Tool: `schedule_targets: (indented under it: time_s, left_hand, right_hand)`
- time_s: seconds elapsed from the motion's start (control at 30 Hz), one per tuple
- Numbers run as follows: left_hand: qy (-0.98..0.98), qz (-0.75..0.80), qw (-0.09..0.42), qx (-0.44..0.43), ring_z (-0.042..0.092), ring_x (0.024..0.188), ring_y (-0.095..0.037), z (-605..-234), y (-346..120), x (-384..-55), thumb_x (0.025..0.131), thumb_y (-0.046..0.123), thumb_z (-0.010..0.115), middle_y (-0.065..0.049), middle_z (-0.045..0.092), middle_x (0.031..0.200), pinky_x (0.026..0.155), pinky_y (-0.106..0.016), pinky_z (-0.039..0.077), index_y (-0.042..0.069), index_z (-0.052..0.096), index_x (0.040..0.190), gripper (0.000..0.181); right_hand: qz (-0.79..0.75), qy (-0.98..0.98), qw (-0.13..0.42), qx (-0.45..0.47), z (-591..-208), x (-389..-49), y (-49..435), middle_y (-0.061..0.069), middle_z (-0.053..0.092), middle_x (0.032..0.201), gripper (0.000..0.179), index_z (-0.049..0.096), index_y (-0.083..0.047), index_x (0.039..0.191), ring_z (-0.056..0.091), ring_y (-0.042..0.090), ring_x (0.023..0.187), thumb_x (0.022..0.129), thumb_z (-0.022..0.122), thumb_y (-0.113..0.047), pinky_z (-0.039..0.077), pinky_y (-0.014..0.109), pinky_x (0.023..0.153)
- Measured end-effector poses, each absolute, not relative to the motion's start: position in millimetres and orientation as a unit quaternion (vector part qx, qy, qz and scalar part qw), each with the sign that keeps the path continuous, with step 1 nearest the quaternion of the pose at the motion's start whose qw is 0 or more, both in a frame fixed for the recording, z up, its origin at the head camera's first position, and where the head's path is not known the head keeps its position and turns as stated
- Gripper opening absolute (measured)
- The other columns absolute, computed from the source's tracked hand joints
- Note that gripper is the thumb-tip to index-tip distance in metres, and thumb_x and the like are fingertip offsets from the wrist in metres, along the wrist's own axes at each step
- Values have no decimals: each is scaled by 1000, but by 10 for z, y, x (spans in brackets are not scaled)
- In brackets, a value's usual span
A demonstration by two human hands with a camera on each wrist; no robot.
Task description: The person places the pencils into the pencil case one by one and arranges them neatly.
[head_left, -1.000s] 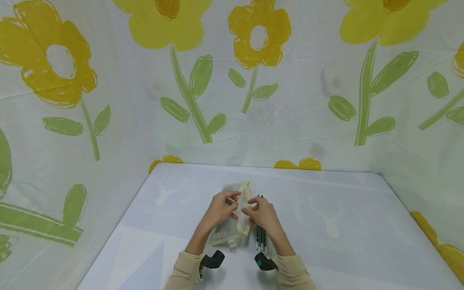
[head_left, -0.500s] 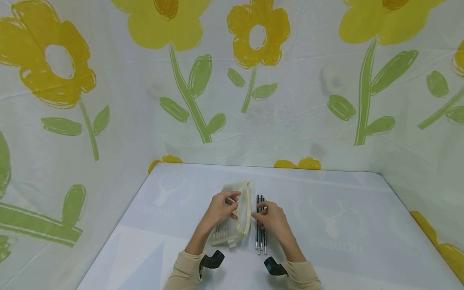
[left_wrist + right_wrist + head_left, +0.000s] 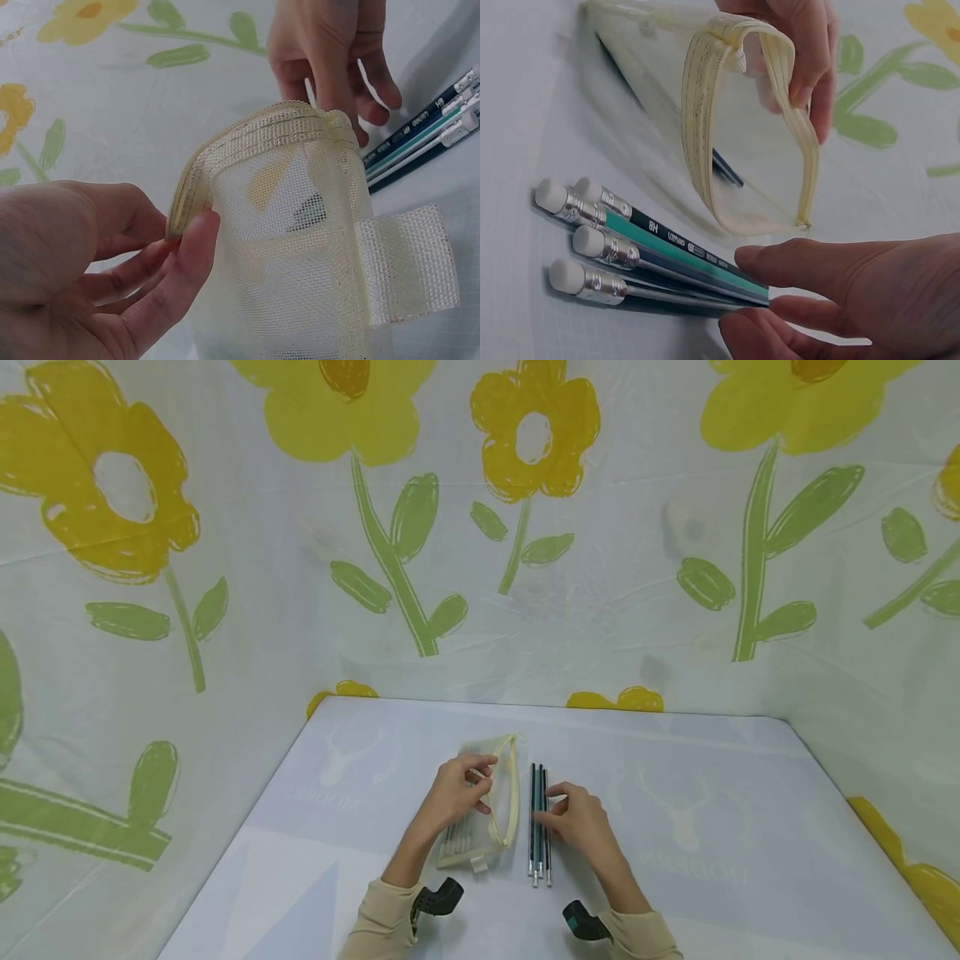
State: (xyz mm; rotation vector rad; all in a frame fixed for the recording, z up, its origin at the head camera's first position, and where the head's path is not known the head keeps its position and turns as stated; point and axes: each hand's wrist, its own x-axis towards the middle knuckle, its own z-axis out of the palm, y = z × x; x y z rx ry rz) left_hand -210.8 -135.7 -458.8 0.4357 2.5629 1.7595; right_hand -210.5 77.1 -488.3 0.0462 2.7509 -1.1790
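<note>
Mesh pencil case, held at its zipped edge between the thumb and fingers of the left hand; its mouth gapes toward the person's right. The right hand reaches over a row of pencils, thumb on the far side and fingers on the near; whether they have closed on any pencil I cannot tell. At least four pencils lie nearly parallel, white erasers toward the person, just to the right of the case. A dark pencil tip shows inside the case, and a pale fabric tab juts from its near end. Farther out, both forearms wear beige sleeves, and a black device sits at each wrist. All rests on a pale table faintly printed with antlered heads. Beyond it, as I see the room, hangs a white sheet patterned with yellow flowers and green stems.
</note>
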Motion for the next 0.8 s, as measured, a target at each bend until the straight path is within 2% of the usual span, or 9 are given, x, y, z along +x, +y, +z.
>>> schedule_targets:
  time_s: [0.23,0.4,0.6,0.8]
  left_hand:
    - [812,567,8,138,63,97,-45,-4667,-1385,-2166,94,-2,54,-28,57,111,60,-47,65,-2,60,130,36]
    - [807,575,3,138,64,97,-44,-4676,-1389,-2168,94,-2,55,-27,58,111,57,-43,65,-4,59,130,37]
    - [818,559,5,132,65,95,-40,-4656,-1398,-2167,94,-2,55,-26,58,110,57,-40,65,-2,61,129,36]
    - [824,551,4,132,65,97,-43,-4641,-1414,-2171,93,-2,54,-27,58,110,54,-28,64,-1,62,128,36]
  right_hand:
    - [-382,921,77,9,-4879,-2081,828,3,65,76,49,63,-2,121,57,12,59,78,82,-16,50,22,51]
    - [-385,919,78,12,-4907,-2071,843,2,65,73,48,63,-1,120,57,12,56,77,82,-13,48,22,50]
    - [-383,919,91,12,-4903,-2057,857,2,65,72,47,63,-1,119,57,12,55,78,81,-12,48,22,50]
    - [-384,918,95,13,-4891,-2053,869,2,65,73,45,63,0,119,59,12,55,78,79,-9,48,22,49]
